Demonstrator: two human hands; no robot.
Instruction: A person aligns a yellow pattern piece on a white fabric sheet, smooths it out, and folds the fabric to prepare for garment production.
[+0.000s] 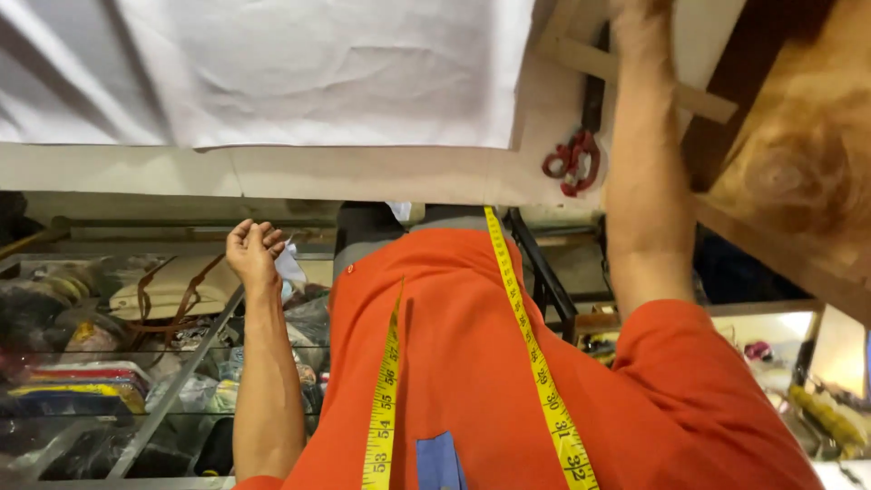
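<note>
Resting blurred at the wooden stick [635, 77], right hand [640, 20] is showing no readable grip; red-handled scissors [573, 161] are lying just bodyward, blades running past the wrist; left hand [254, 249] is curling loosely, well apart.

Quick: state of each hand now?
Left hand: fingers curled beside a white scrap; grip cannot be told.
Right hand: blurred, cropped; cannot be told.
</note>
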